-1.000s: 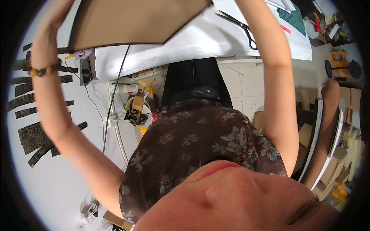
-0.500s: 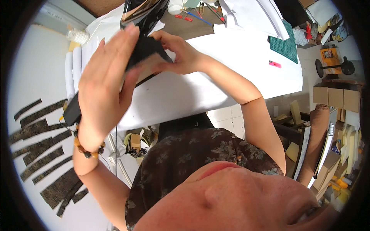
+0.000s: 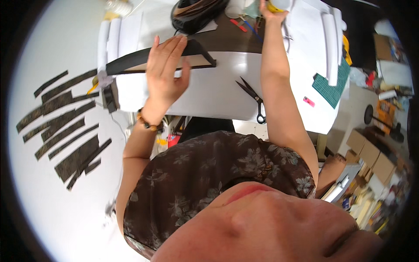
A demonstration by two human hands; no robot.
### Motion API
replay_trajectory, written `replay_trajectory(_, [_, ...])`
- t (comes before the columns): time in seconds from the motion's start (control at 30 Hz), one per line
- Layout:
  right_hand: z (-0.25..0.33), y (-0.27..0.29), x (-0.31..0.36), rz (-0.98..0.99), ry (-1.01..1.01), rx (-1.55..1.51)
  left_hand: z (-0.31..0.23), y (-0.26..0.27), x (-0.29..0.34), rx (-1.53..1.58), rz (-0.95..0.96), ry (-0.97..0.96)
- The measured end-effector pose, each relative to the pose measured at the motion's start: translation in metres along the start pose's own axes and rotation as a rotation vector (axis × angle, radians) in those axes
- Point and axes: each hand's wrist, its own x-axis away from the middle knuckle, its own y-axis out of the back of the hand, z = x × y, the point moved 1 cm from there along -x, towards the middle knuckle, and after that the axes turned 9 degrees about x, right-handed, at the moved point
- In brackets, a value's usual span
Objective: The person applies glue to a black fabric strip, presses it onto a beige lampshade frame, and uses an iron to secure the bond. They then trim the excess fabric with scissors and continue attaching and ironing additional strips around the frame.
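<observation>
Cardboard sheet, dark on top with a tan underside, sits tilted over the near-left part of the white desk, its long edge running from the desk's left end toward the middle. Left hand lies flat against it, fingers spread and pointing up-frame, palm on the sheet's front edge; open grip, pressing rather than pinching, thumb side looks to be under the edge but the angle is poor. Beaded bracelet on that wrist. Right hand is stretched to the far side of the desk at the top of frame, closed around something yellow; mostly cut off by the frame edge, so can't tell what it is. Black scissors lie on the desk between the two arms, blades apart, handles toward the person, touching neither hand. Green cutting mat at the desk's right end, small pink item just beside it. Black round container stands at the far edge behind the sheet. Dark cut strips are laid out in rows on the white floor to the left, well apart from the desk. Cardboard boxes stacked on the floor to the right.
</observation>
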Motion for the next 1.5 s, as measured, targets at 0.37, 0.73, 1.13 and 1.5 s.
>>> replay_trajectory(0.37, [0.006, -0.111, 0.153, 0.126, -0.229, 0.011, -0.022, -0.032, 0.007, -0.057, -0.21, 0.18])
replay_trajectory(0.73, [0.027, -0.175, 0.277, 0.175, -0.084, 0.283, -0.019, -0.029, 0.003, 0.256, -0.305, 0.312])
replay_trajectory(1.13, [0.012, -0.202, 0.321, 0.333, 0.078, 0.438, -0.025, -0.019, 0.006, 0.245, -0.224, 0.449])
replay_trajectory(1.5, [0.008, -0.209, 0.325, 0.29, 0.06, 0.489, -0.029, -0.012, 0.001, 0.343, -0.214, 0.513])
